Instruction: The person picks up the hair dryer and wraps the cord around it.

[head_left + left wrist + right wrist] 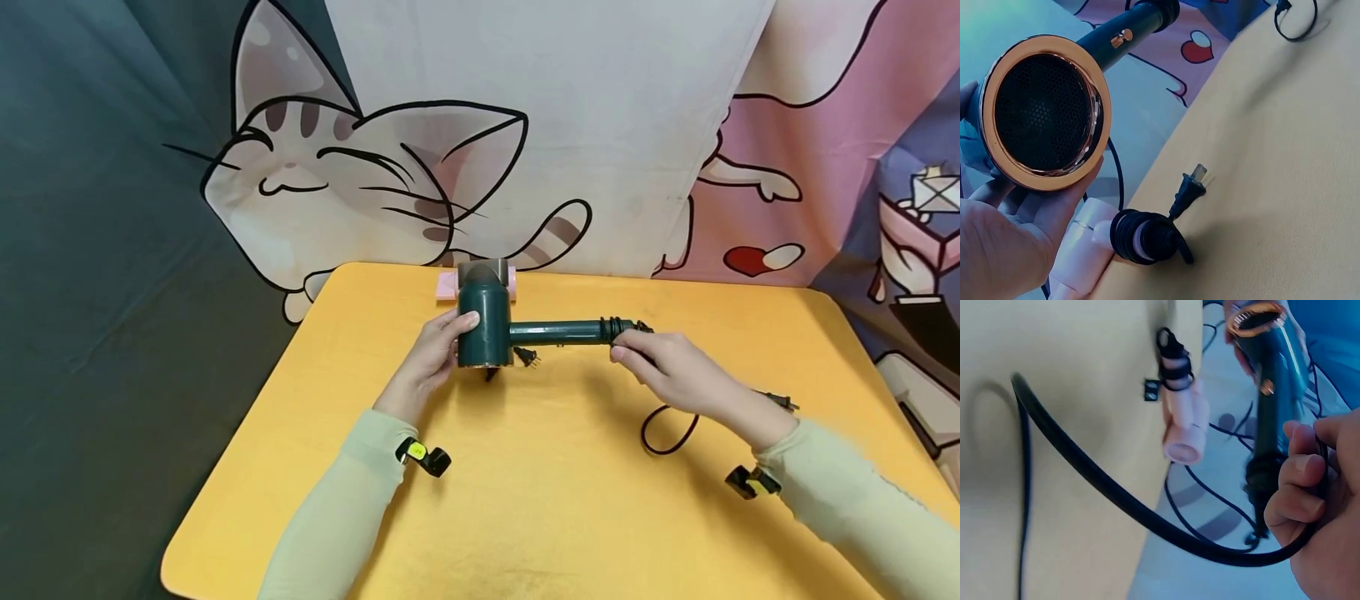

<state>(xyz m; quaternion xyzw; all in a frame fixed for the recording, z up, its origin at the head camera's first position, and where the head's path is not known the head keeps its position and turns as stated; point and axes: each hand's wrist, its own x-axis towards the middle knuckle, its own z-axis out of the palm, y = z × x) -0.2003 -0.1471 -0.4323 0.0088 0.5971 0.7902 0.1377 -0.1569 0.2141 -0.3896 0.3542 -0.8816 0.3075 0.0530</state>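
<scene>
A dark green hair dryer (485, 329) is held above the table, its handle pointing right. Around its barrel my left hand (432, 354) grips, thumb on the near side. The left wrist view shows the copper-coloured rim (1099, 147) round its mesh end. Black cord is wound about the handle's end. There my right hand (678, 367) holds the cord (1116, 494) in curled fingers, and a loop of it hangs below. The plug (780, 402) at the cord's end shows beyond the right wrist.
Behind the green dryer a pink hair dryer (1182, 428) lies on the yellow table (525, 517), mostly hidden in the head view. Its black cord is wrapped round the handle, with a plug (1190, 189) sticking out. A cat-print cloth (322, 192) hangs behind the table.
</scene>
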